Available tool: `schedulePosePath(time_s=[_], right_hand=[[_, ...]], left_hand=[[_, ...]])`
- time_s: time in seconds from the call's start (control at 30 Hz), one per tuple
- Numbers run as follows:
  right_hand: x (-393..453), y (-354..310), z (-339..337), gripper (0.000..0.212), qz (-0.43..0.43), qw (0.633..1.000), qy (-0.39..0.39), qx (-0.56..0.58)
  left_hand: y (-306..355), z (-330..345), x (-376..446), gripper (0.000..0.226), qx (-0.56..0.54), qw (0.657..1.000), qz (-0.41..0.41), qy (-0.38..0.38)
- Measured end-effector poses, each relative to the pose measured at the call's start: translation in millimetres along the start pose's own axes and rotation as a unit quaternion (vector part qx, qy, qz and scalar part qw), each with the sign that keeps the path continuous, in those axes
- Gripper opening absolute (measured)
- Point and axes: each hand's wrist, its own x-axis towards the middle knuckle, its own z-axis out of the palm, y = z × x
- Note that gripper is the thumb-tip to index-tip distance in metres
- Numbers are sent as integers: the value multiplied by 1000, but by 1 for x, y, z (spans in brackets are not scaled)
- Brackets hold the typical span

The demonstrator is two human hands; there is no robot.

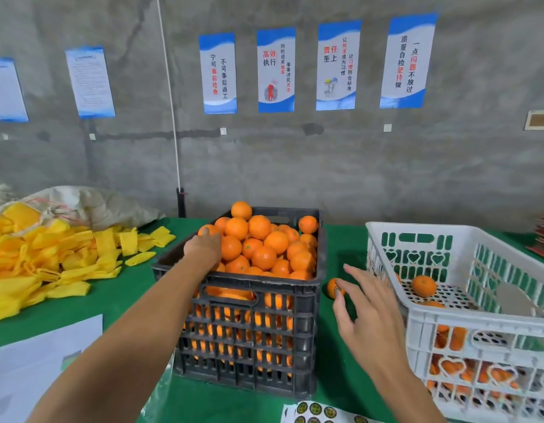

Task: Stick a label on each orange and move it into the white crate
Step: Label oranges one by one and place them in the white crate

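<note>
A black crate [252,340] heaped with oranges [264,254] stands mid-table. My left hand [203,247] reaches over its left rim and its fingers curl round an orange [207,229] at the top left of the heap. To the right stands the white crate [417,232], with an orange [423,285] on its upper tray and more below. My right hand [365,312] hovers between the crates with fingers spread, a small dark label [337,290] stuck to one fingertip. A loose orange [331,285] lies on the green table just behind that fingertip.
A sheet of round labels [316,412] lies at the front edge. Yellow foam nets [51,261] are piled at the left, beside a grey sack [96,203]. White paper [42,361] lies front left. A concrete wall with posters stands behind the table.
</note>
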Motion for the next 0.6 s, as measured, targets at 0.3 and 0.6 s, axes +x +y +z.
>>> schedulePosePath(time_s=[0.3,0.6], right_hand=[[-10,-1,-15,22,23,999,12,41],[8,-18,-24,29,35,988,30,145]], left_hand=[[-10,-10,-20,64,-82,996,25,15],[30,-29,-96,77,-467,827,201,239]])
